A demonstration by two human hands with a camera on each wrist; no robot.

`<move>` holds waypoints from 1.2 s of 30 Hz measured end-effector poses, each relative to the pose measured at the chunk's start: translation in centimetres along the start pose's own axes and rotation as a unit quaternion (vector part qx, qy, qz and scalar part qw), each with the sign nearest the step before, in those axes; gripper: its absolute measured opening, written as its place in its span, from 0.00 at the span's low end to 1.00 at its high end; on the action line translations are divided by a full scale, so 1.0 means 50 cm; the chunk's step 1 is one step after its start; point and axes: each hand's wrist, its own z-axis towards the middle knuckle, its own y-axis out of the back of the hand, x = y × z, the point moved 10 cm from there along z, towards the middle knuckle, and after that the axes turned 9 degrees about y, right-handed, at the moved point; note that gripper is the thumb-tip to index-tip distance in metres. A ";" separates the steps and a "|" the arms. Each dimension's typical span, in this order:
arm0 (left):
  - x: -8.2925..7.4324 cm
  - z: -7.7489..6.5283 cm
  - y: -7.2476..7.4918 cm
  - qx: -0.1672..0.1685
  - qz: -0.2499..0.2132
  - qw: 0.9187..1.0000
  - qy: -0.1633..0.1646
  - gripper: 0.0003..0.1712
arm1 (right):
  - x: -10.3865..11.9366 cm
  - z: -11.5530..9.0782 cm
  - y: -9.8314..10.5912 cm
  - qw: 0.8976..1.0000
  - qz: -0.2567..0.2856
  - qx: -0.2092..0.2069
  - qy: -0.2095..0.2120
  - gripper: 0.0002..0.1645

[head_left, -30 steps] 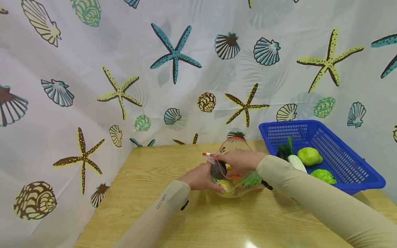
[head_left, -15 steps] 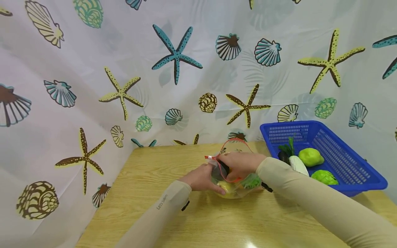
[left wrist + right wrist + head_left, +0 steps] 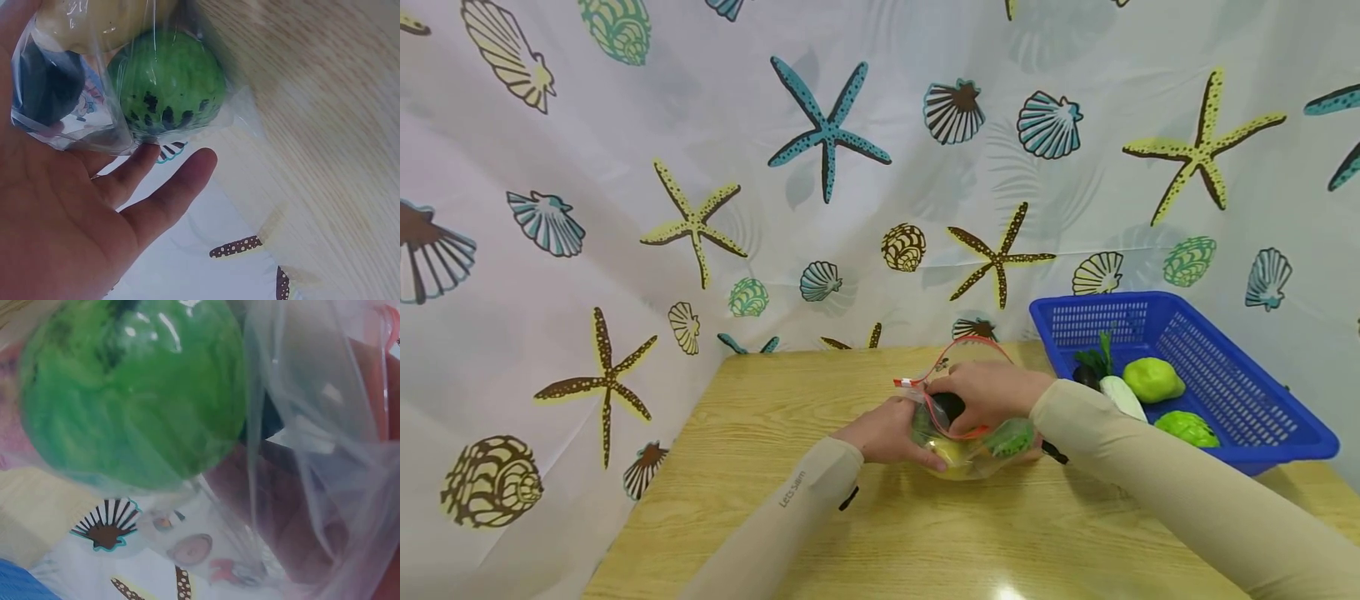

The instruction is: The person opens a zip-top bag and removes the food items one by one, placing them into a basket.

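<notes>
A clear zip bag (image 3: 981, 468) with a red closure strip stands on the table, its mouth open. My left hand (image 3: 887, 432) grips its left side, thumb in front and fingers behind. Through the plastic show a yellow item (image 3: 953, 452) and a green item (image 3: 1011, 437). In the left wrist view a green ball-shaped item with black marks (image 3: 175, 81), like a toy watermelon, sits in the bag. At the mouth, my right hand (image 3: 988, 393) holds a dark rounded item (image 3: 947, 407); its kind is unclear. The plastic partly veils the right fingers (image 3: 269, 500).
A blue plastic basket (image 3: 1262, 387) stands at the right of the wooden table (image 3: 790, 400). In it lie a light-green fruit (image 3: 1152, 380), a white oblong item (image 3: 1122, 398), a dark item with a green top (image 3: 1086, 375), and a green leafy head (image 3: 1187, 427). A patterned curtain (image 3: 850, 242) hangs behind.
The right hand and the dark item have gone down into the bag's mouth, then shifted slightly right. The left hand stays on the bag.
</notes>
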 end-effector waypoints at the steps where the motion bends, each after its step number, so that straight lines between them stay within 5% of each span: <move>1: -0.003 0.000 0.001 -0.002 -0.002 1.000 -0.006 0.66 | 0.000 -0.003 0.004 1.000 -0.008 -0.006 0.001 0.37; 10: 0.001 0.000 -0.007 0.007 -0.001 1.000 0.024 0.67 | -0.006 -0.064 0.070 0.997 -0.023 -0.077 0.019 0.39; 16: 0.018 0.002 -0.004 0.005 0.020 0.998 0.066 0.74 | -0.022 -0.137 0.136 0.991 -0.016 -0.135 -0.012 0.40; 23: 0.027 0.002 0.004 0.001 0.016 0.997 0.073 0.73 | -0.055 -0.230 0.194 0.982 -0.024 -0.180 -0.048 0.40; 29: 0.028 0.003 -0.003 0.008 0.011 0.997 0.075 0.74 | -0.133 -0.319 0.171 0.981 -0.008 -0.157 -0.111 0.38; 36: 0.029 0.007 -0.009 0.011 0.015 0.997 0.082 0.73 | -0.229 -0.416 0.076 0.983 0.041 -0.087 -0.154 0.34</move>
